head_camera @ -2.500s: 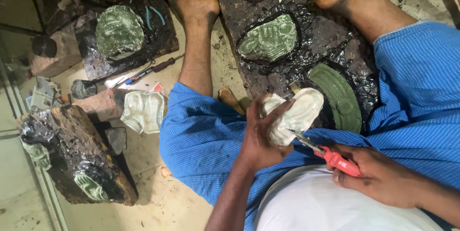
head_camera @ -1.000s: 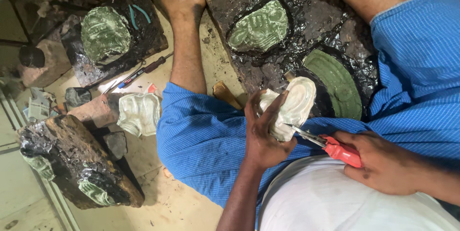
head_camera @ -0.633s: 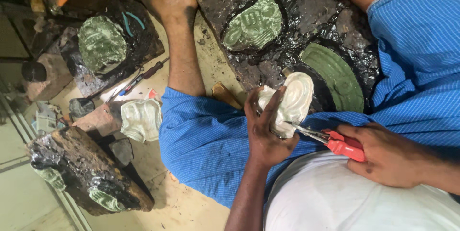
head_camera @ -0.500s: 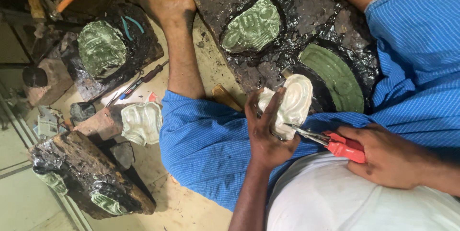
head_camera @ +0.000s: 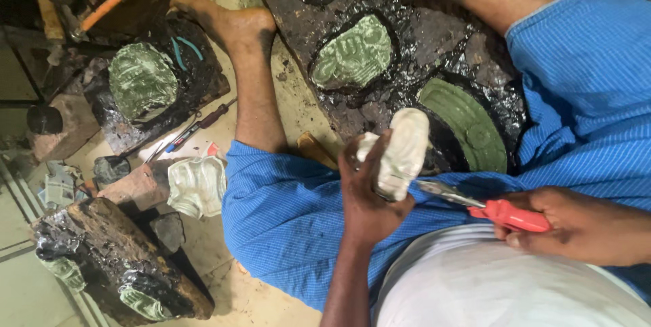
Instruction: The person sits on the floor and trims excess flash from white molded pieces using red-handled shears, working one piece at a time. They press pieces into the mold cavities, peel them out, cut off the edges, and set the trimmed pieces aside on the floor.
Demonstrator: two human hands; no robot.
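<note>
My left hand [head_camera: 366,195] grips a pale, whitish embossed metal piece [head_camera: 401,151] and holds it upright over my lap. My right hand [head_camera: 576,222] is closed on red-handled pliers [head_camera: 498,212], whose metal jaws [head_camera: 437,190] touch the lower edge of the pale piece. Both hands hover above my blue trouser legs [head_camera: 285,212]. Just beyond the piece lies a black pitch slab [head_camera: 413,35] with green embossed plates [head_camera: 352,52] set in it.
My bare feet [head_camera: 224,22] rest on the floor beside the slab. To the left stand another pitch block with a green plate [head_camera: 142,79], a dark pitch-covered block [head_camera: 115,259], a loose pale embossed piece [head_camera: 196,185], a brick [head_camera: 135,185] and small hand tools [head_camera: 190,130].
The pale piece has been turned more upright in my left hand, and the pliers' jaws stay at its lower edge. The view has shifted slightly.
</note>
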